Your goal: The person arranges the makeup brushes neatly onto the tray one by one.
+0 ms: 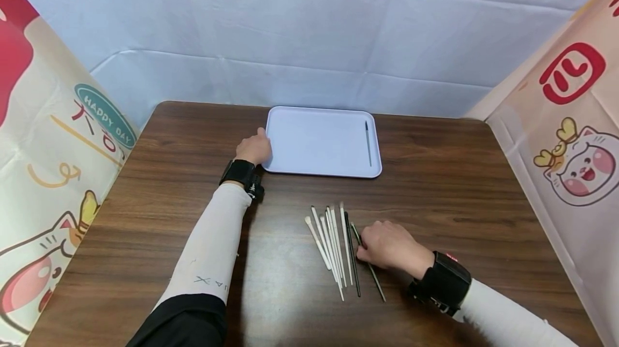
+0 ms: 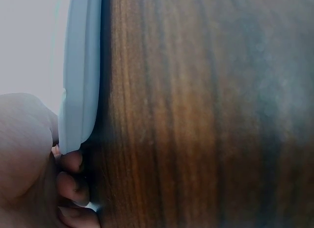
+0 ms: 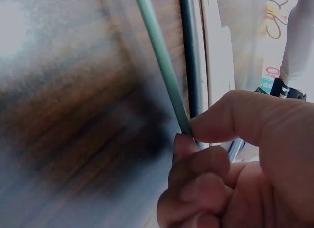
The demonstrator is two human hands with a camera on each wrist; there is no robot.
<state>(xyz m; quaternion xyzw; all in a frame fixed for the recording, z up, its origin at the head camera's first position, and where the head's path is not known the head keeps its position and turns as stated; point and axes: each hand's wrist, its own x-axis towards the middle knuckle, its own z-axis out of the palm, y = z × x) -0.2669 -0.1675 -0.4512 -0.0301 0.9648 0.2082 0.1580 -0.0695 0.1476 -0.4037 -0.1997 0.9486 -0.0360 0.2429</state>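
Head view: the white tray [image 1: 321, 142] is steadied at its near-left corner by the left hand [image 1: 253, 149]; one dark brush [image 1: 368, 143] lies inside. The right hand [image 1: 387, 244] is set on a thin green-handled brush [image 1: 371, 268], just beside the row of brushes [image 1: 331, 245].

Left wrist view: fingers [image 2: 73, 174] are curled at the tray's rim [image 2: 81, 71].

Right wrist view: the green-handled brush [image 3: 162, 66] is pinched between thumb and fingertips [image 3: 196, 149]. A slip is judged possible, the shaft being thin; neighbouring brushes could be scattered.

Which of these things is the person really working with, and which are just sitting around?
In use:
- right hand pinching a green brush
- left hand holding the white tray
- grey brush lying in the tray
- row of brushes

Just there:
- wooden table
- cartoon banners
- white backdrop
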